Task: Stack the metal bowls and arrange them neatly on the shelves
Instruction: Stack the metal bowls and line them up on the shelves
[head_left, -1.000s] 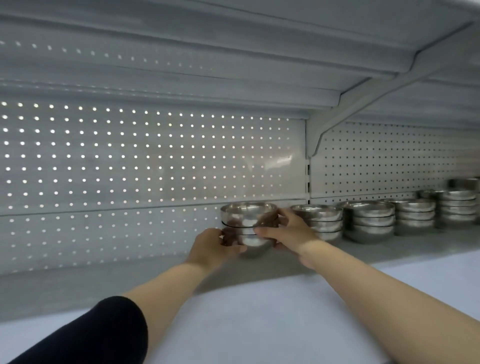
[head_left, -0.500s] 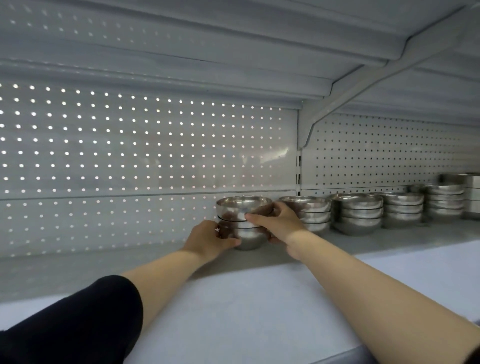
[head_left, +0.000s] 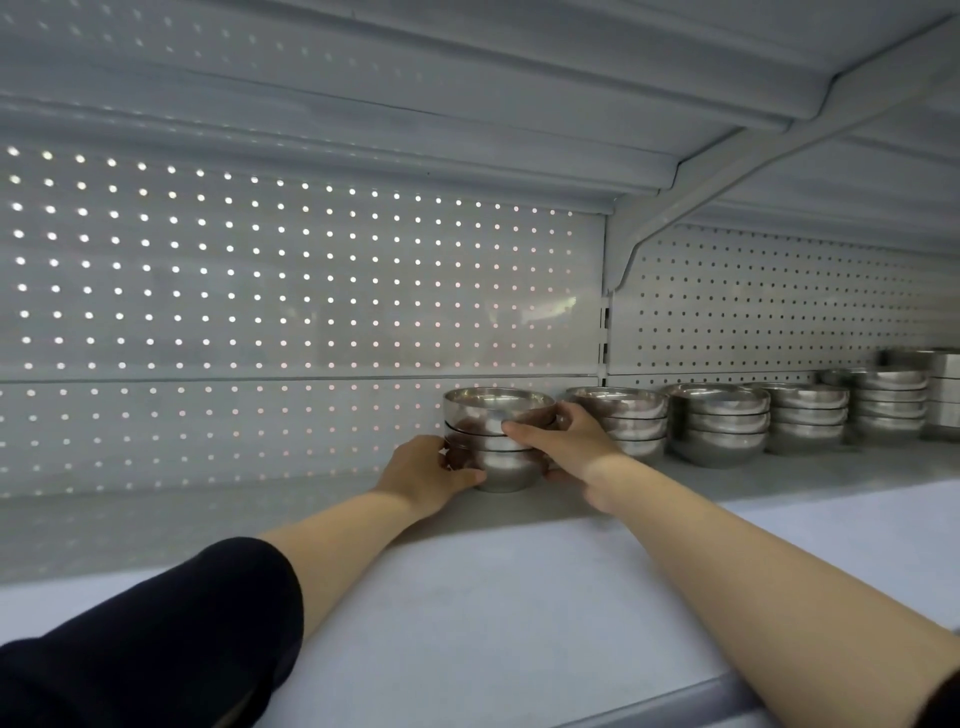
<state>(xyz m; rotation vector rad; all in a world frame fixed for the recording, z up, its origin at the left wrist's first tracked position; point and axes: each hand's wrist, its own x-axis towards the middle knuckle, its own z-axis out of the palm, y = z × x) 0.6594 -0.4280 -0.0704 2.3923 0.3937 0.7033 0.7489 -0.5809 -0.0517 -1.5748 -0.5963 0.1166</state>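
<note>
The shelf (head_left: 519, 597) lies bare along its front edge and toward its left end, so a hand can pass freely there. Along the back edge, from the middle to the right end, stacks of metal bowls (head_left: 719, 423) stand just beside one another (no gap wide enough to reach between). The stack held by both hands (head_left: 498, 441) closes that row on the left. The perforated back panel (head_left: 260, 312) blocks the rear, and the upper shelf (head_left: 467, 78) with its bracket (head_left: 675, 208) limits room overhead.
</note>
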